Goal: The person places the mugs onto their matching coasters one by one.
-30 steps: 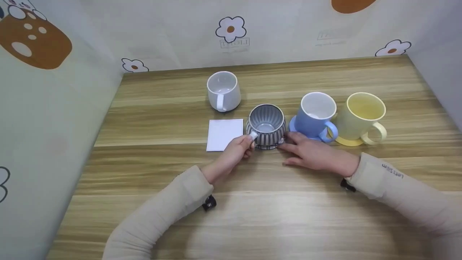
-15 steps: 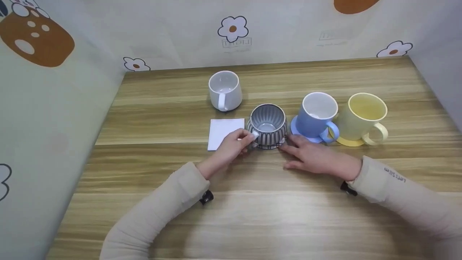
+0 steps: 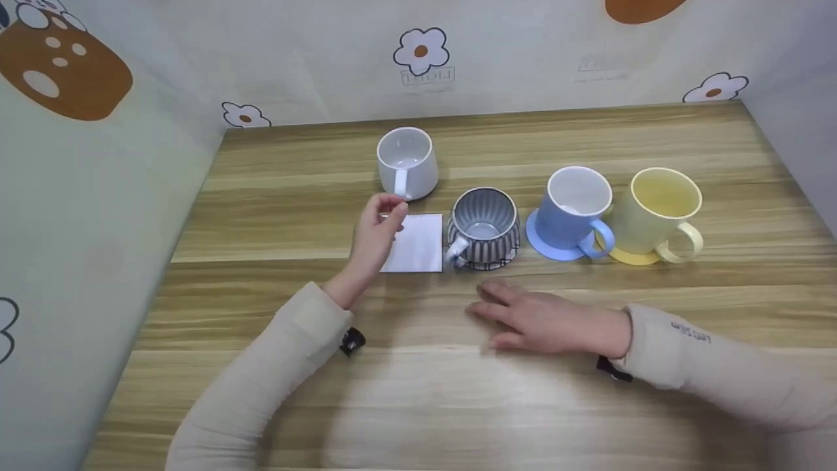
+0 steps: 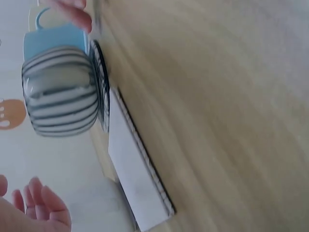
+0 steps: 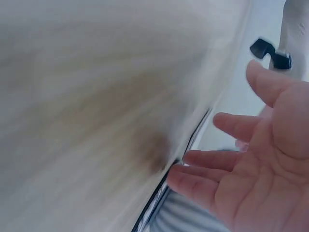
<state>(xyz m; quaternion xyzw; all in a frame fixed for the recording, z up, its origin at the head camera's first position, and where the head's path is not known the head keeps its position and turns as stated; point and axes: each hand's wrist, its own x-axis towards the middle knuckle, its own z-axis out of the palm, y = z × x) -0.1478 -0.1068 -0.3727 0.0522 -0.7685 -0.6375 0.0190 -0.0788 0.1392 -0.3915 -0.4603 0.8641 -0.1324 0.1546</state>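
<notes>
My left hand (image 3: 376, 235) is over the white square coaster (image 3: 418, 252), its fingertips near the handle of the white mug (image 3: 418, 173). In the left wrist view, the left hand (image 4: 38, 212) has loosely bent fingers and holds nothing. Behind the coaster stands the white mug, handle facing me. A grey ribbed mug (image 3: 494, 245) sits upright on a patterned round coaster (image 3: 487, 265), right of the white coaster. In front of it my right hand (image 3: 543, 320) hovers with fingers spread; the right wrist view shows its bare palm.
A blue mug (image 3: 565, 222) stands on a blue round coaster (image 3: 536, 242) at the right. Beyond it is a yellow mug (image 3: 628, 222) on a yellow coaster (image 3: 634, 258). Patterned walls (image 3: 314, 72) border the wooden table (image 3: 418, 418) at the back and sides.
My left hand has let go of the grey mug's handle and moved left and back toward the white mug. My right hand has drawn away from the patterned coaster, toward me and left.
</notes>
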